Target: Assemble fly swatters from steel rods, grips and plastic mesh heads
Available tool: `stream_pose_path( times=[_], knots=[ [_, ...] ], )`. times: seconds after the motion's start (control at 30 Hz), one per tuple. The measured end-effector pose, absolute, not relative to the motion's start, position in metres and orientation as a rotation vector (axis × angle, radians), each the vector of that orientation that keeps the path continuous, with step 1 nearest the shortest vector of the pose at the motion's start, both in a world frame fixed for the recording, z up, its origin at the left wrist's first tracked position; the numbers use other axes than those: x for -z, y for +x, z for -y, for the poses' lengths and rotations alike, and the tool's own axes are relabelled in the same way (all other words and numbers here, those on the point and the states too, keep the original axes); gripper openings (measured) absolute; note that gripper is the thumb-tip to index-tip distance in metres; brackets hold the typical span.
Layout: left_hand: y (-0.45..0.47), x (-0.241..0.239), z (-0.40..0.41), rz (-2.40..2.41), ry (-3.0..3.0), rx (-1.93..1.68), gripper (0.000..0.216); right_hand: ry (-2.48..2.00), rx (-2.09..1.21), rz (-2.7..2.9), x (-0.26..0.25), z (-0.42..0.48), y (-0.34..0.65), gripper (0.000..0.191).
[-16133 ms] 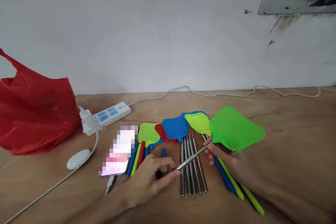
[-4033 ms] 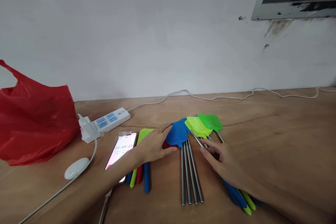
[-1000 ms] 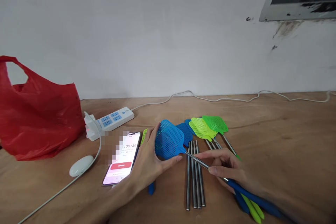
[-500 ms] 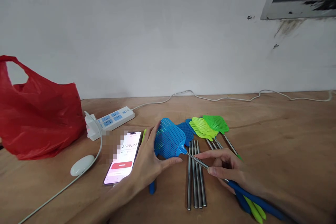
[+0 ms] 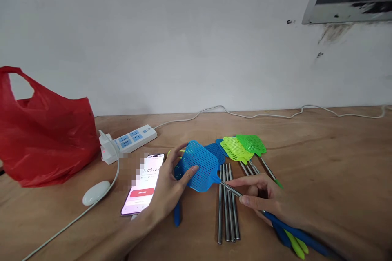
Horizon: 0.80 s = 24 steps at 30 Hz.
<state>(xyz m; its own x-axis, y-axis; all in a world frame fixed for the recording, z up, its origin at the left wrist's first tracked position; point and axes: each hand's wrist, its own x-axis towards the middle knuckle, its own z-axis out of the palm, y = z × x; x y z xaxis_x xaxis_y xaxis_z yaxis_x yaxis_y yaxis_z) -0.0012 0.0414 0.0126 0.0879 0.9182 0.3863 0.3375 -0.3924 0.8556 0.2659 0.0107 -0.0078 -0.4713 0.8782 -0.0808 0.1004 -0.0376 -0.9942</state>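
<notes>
A blue fly swatter (image 5: 200,167) with a perforated head, a metal rod and a blue handle is held between my hands. My left hand (image 5: 171,185) grips the head's left edge, its thumb lying across the front. The fingers of my right hand (image 5: 260,195) pinch the metal rod below the head. Under the rod, several bare metal tubes (image 5: 228,212) lie side by side on the table. Behind them rest more swatters with yellow-green (image 5: 234,149), green (image 5: 251,144) and dark blue (image 5: 216,153) heads. Part of another blue handle (image 5: 177,214) shows below my left wrist.
A lit phone (image 5: 147,187) lies left of my left hand on the wooden table (image 5: 337,163). Farther left are a white power strip (image 5: 131,140), a white mouse-shaped object (image 5: 95,193) and a red plastic bag (image 5: 45,130). A white cable (image 5: 254,115) runs along the wall.
My left thumb has moved from below the swatter head onto its front face. The head has tilted and shifted slightly right and down. My right hand keeps its pinch on the rod.
</notes>
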Motion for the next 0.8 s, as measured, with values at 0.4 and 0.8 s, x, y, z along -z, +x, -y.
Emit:
stream_pose_path(
  times=[0.4, 0.8],
  knots=[
    [0.0004, -0.0081, -0.0368, -1.198, 1.831, -1.304, 0.049, -1.078, -1.589, 1.616, 0.0053, -0.0092, 0.2636, 0.054],
    [-0.002, -0.0088, -0.0417, -1.284, 1.848, -1.378, 0.053, -1.127, -1.52, 1.447, 0.007, -0.0149, 0.2601, 0.053]
  ],
)
